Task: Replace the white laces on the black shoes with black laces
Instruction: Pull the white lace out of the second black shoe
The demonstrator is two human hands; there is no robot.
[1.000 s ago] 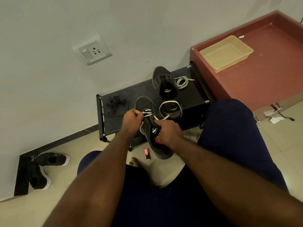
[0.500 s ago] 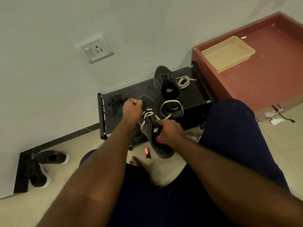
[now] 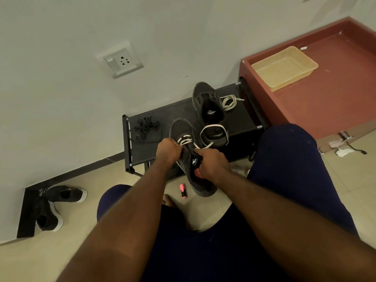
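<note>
I hold a black shoe (image 3: pixel 183 131) above the floor, toe pointing away. My right hand (image 3: pixel 211 165) grips its tongue and collar. My left hand (image 3: pixel 167 150) pinches the white lace (image 3: pixel 185 140) at the left eyelets; a loose loop of that lace (image 3: pixel 211 135) trails to the right. The second black shoe (image 3: pixel 207 106) lies unlaced on the low black rack (image 3: pixel 240 117), a pulled-out white lace (image 3: pixel 230 101) beside it. A tangle of black laces (image 3: pixel 145 129) lies on the rack's left end.
A pink highlighter (image 3: pixel 183 190) lies on the tiled floor under the held shoe. Another pair of black shoes (image 3: pixel 50 206) sits by the wall at left. A red cabinet (image 3: pixel 325 102) with a beige tray (image 3: pixel 284 68) stands right of the rack. A wall socket (image 3: pixel 120 61) is above.
My left hand pulled the white lace up and left, then came back down to the eyelets. The right hand kept its grip on the shoe.
</note>
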